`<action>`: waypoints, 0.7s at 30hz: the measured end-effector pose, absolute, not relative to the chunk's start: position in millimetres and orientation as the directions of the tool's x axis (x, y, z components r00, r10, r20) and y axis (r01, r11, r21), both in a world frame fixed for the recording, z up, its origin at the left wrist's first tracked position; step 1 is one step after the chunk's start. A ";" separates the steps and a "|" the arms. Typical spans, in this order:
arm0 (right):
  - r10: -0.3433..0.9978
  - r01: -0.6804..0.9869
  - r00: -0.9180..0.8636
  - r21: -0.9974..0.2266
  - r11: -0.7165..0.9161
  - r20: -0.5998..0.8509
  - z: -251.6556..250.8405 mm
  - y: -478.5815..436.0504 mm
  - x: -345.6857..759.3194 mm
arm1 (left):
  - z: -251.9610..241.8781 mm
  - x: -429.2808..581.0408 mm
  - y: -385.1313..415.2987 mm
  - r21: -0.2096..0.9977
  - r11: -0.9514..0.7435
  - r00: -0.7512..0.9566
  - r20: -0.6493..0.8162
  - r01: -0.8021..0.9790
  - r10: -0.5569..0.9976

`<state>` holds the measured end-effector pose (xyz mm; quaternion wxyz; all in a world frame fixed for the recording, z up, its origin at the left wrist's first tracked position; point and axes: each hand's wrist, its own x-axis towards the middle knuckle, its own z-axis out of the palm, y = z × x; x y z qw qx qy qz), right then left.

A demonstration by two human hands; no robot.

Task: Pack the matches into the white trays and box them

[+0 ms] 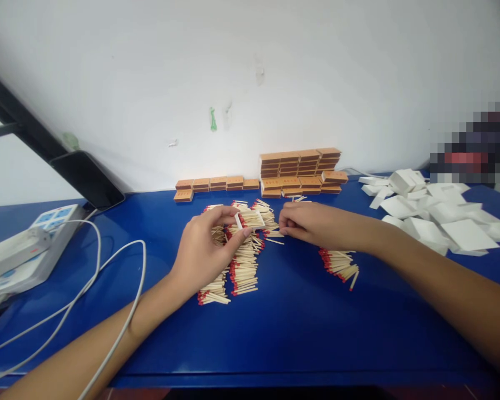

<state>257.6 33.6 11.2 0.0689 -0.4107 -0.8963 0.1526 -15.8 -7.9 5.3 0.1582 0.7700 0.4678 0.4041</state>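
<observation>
Between thumb and fingers, my left hand (206, 241) holds a small white matchbox tray (256, 220) with red-tipped matches lying in it. Rows of loose matches (245, 272) spread on the blue table beneath and beside that hand. My right hand (302, 222) is closed just right of the tray, at the edge of the loose matches; its fingers are curled, and whatever they hold is hidden. Another small group of matches (339, 265) lies below the right wrist.
Orange-brown matchboxes (300, 164) are stacked along the wall, with a lower row (218, 182) to their left. White paper trays (437, 208) are heaped at the right. A power strip (33, 250) and white cables (144, 266) occupy the left; one cable crosses the left forearm.
</observation>
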 end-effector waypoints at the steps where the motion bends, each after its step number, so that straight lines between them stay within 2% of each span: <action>1: 0.760 0.716 -0.650 -0.333 0.613 0.003 12.6 33.4 258.3 | 4.7 -16.1 -7.7 0.620 -0.512 0.238 0.472 0.594 0.849; 5: 0.787 0.726 -0.615 -0.357 0.588 0.048 23.3 29.5 258.2 | 3.5 -16.8 -7.4 0.618 -0.509 0.252 0.457 0.599 0.853; 8: 0.797 0.726 -0.588 -0.343 0.596 0.141 31.1 24.9 254.7 | 3.7 -16.5 -7.3 0.623 -0.507 0.257 0.450 0.596 0.855; 15: 0.684 0.682 -0.622 -0.165 0.712 0.381 28.2 14.6 238.1 | 2.5 -14.6 -10.5 0.575 -0.551 0.300 0.477 0.605 0.826; 21: 0.656 0.663 -0.648 -0.136 0.736 0.388 21.5 6.6 229.3 | 3.0 -13.0 -14.6 0.576 -0.563 0.313 0.480 0.593 0.820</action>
